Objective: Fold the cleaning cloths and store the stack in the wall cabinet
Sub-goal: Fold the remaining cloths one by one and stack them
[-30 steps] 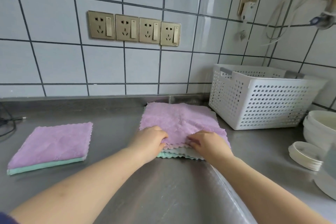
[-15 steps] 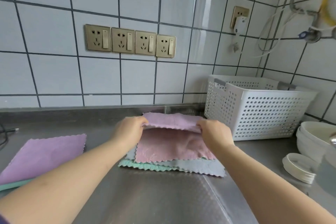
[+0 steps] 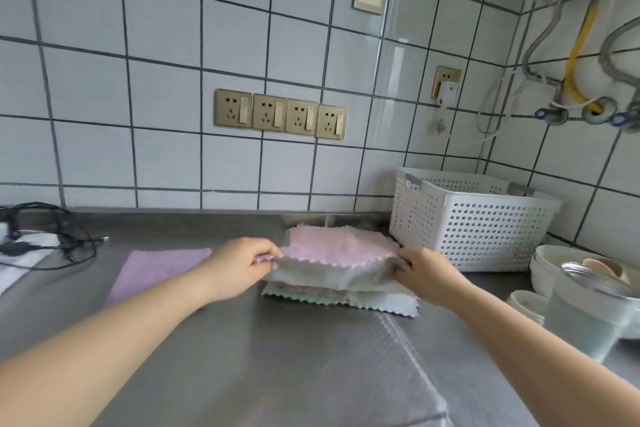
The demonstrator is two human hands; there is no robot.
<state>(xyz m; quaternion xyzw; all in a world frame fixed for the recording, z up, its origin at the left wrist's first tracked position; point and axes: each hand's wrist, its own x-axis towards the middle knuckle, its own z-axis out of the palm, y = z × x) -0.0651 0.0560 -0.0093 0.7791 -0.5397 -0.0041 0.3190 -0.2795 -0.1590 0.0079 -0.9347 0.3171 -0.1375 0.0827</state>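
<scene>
L hand (image 3: 242, 265) & R hand (image 3: 424, 272) are each pinched on a corner of the top pink cloth (image 3: 341, 246), lifted off the pile (image 3: 339, 296) mid-counter, prob. mid-fold; edges need to be matched next.

I see a white perforated basket (image 3: 474, 224) at three o'clock on the steel counter (image 3: 263, 357), against the tiled wall (image 3: 166, 45). Stacked white bowls (image 3: 554, 267) sit at four o'clock. Four brass sockets (image 3: 280, 113) line the wall at twelve. Black cables (image 3: 52, 236) tangle at nine o'clock.
</scene>
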